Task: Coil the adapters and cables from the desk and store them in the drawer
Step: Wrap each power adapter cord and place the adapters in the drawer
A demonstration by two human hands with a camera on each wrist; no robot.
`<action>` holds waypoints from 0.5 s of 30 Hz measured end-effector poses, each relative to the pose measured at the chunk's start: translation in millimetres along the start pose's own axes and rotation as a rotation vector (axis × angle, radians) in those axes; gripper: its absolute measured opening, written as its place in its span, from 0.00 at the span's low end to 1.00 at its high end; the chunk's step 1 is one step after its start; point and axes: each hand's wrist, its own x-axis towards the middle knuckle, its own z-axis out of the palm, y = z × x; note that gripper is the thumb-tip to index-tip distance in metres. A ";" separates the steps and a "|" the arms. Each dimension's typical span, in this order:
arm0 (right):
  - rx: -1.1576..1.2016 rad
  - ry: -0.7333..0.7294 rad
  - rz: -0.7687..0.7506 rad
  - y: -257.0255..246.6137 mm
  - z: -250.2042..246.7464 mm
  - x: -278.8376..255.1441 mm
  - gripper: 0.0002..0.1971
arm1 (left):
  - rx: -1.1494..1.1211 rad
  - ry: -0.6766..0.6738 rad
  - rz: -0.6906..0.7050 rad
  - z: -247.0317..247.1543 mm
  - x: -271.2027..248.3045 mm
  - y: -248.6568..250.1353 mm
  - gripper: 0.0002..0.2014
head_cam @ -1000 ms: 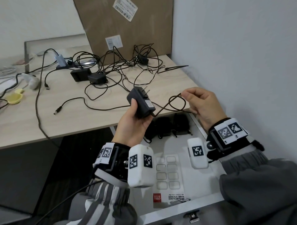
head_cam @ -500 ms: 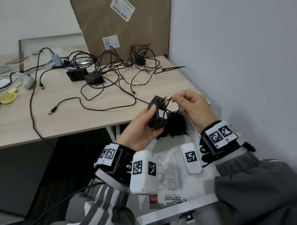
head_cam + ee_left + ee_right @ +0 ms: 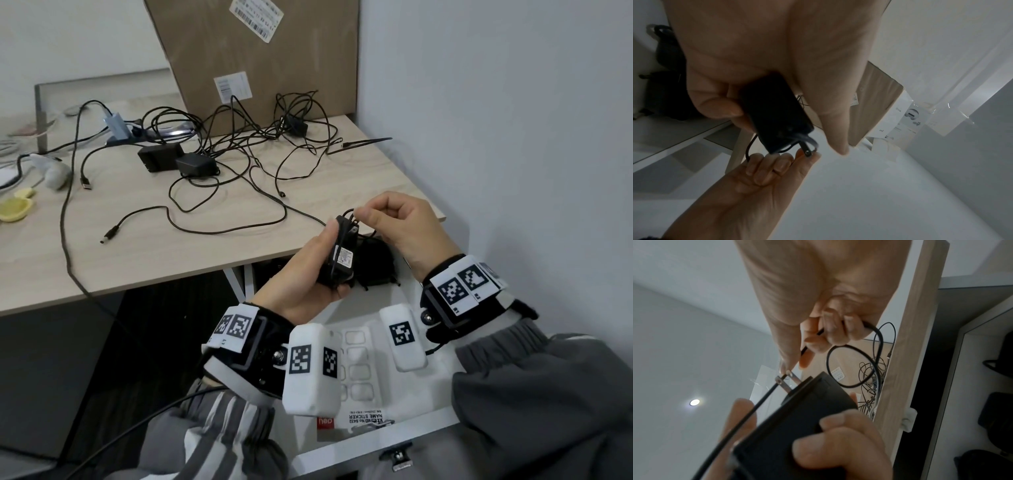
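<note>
Left hand [image 3: 301, 274] wrapped round 1 black rectangular plastic adapter w/ white label [image 3: 339, 257], held above open white drawer [image 3: 376, 435], 2 metal prongs [image 3: 784, 382] up. Right hand [image 3: 400, 229] pinching its thin black cable [image 3: 851, 366] betw thumb & curled fingers, right at prongs; 1 loop hanging below. In drawer: at least 2 black coiled adapters [image 3: 375, 263], 1 white sticker sheet [image 3: 359, 370]. On light wood desk [image 3: 205, 253]: 3 more black adapters amid tangled black cables [image 3: 239, 144], 1 brown cardboard box [image 3: 253, 51].

Office — desk [image 3: 171, 260], drawer [image 3: 376, 431], shipping box [image 3: 274, 51].
</note>
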 end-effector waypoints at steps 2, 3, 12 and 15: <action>0.003 -0.011 -0.003 -0.5 0.2 -0.9 0.06 | 0.022 0.009 0.009 -3.2 1.5 -2.7 0.15; 0.003 -0.011 -0.005 -1.0 0.3 -1.1 0.06 | 0.018 0.033 0.009 -5.3 3.0 -3.9 0.15; -0.007 -0.018 -0.001 -0.6 1.8 -1.7 0.07 | -0.036 0.141 0.045 -7.4 5.3 -4.6 0.08; -0.019 -0.038 -0.011 -1.0 2.0 -2.4 0.11 | -0.043 0.156 0.068 -6.5 4.4 -3.5 0.03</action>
